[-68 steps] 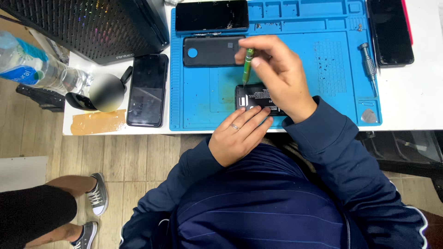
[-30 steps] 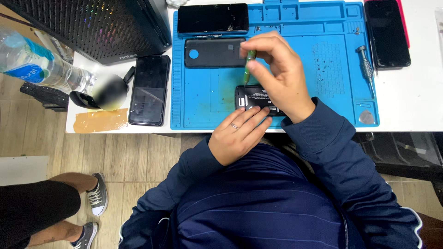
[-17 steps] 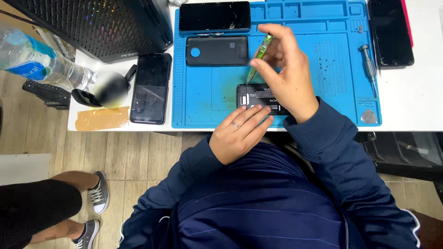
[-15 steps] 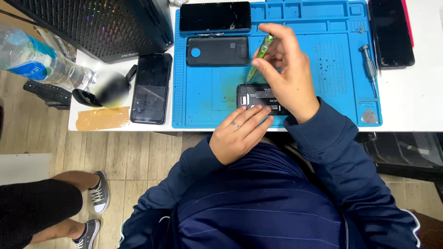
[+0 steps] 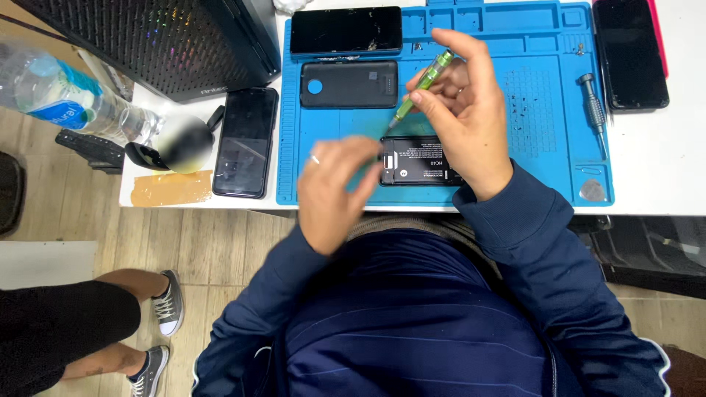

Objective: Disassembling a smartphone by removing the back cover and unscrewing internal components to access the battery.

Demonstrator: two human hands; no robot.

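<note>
Your right hand point(image 5: 467, 121) pinches a green screwdriver point(image 5: 421, 83), its tip down at the top left corner of the opened phone point(image 5: 419, 160), which lies near the front edge of the blue mat point(image 5: 544, 110). Your left hand point(image 5: 334, 187), blurred, seems loose and empty against the phone's left edge. Bare mat lies right of the phone, towards a grey screwdriver point(image 5: 593, 110).

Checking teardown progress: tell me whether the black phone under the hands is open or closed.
Open: the black phone lies back-up, its labelled black battery exposed.
</note>
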